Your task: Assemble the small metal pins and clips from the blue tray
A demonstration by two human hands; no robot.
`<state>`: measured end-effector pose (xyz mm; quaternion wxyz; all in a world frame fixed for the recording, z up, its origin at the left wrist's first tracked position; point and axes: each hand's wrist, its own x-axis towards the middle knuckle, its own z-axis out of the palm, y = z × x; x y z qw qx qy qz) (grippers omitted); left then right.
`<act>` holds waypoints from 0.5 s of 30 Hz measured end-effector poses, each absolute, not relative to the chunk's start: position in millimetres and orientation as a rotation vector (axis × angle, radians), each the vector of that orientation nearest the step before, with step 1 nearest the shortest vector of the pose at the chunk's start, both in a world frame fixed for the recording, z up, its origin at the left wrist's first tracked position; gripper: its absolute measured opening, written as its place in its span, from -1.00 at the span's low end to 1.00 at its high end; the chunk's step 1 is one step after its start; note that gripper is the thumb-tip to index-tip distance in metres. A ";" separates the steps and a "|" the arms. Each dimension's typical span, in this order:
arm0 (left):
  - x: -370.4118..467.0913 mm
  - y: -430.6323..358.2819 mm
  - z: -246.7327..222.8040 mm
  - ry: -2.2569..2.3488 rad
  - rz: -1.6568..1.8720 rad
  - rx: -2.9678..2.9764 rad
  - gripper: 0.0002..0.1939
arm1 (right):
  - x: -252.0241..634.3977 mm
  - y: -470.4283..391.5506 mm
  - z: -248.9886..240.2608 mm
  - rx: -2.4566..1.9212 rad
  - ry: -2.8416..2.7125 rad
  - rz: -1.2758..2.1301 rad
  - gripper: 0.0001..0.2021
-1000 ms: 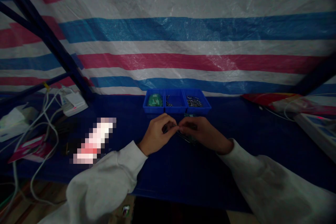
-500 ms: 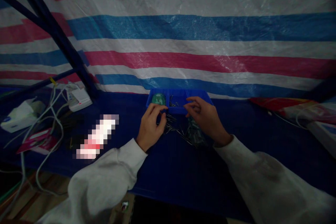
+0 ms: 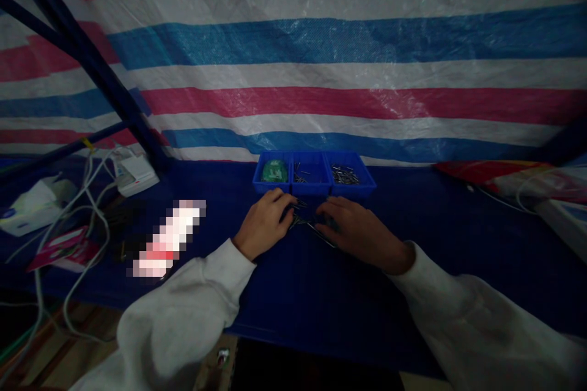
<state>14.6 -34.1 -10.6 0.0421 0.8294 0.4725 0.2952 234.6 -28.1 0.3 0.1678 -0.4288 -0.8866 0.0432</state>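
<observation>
Blue table: both hands touch loose pins; grip unclear.

Glossy blue plastic tray; thin shiny metal pins; matt blue cloth table cover; crinkled glossy striped plastic sheet.

A second ago you held your left hand and right hand pinched together, fingertip to fingertip, above the bench. Half a second ago you spread them and lifted your right hand up to the blue tray near the bench's far edge. You then brought both hands back down and laid the fingers over the small metal pins lying just in front of the tray.
</observation>
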 end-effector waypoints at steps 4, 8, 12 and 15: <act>17.1 -36.1 -11.7 1.316 0.821 2.629 -0.81 | 230.0 -32.5 -6.1 -1.226 -2.530 0.146 -0.73; 19.7 -38.1 -9.9 1.302 0.812 2.621 -0.82 | 225.7 -33.5 -10.4 -1.254 -2.551 0.128 -0.76; 20.0 -38.2 -10.2 1.289 0.839 2.598 -0.80 | 219.8 -36.7 -9.0 -1.356 -2.545 0.114 -0.82; 20.0 -37.7 -10.7 1.282 0.847 2.586 -0.79 | 213.6 -40.3 -5.6 -1.473 -2.503 0.139 -0.83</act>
